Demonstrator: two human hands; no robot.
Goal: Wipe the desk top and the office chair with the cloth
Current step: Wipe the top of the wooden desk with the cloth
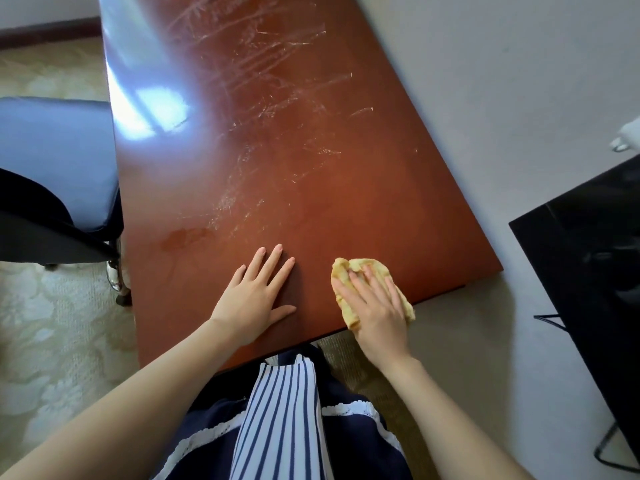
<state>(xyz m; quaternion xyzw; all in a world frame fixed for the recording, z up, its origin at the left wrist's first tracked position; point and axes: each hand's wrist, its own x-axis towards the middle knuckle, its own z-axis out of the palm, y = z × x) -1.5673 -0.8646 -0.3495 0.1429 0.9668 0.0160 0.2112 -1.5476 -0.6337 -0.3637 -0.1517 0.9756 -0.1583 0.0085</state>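
1. Right grip, lower centre-right: fingers flat, pressing the yellow cloth onto the bench at its near edge. Nothing clasped.
2. Left grip, lower centre: splayed flat on bare wood, empty.
3. Risk: cloth seems to overhang the edge. Unclasped, a stroke toward the body could drag it off.
4. Risk: smear and pale streaks up-frame may be skipped. Office chair, left edge, not yet wiped.

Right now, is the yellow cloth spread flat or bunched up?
Bunched: the yellow cloth sits crumpled in folds under the right hand.
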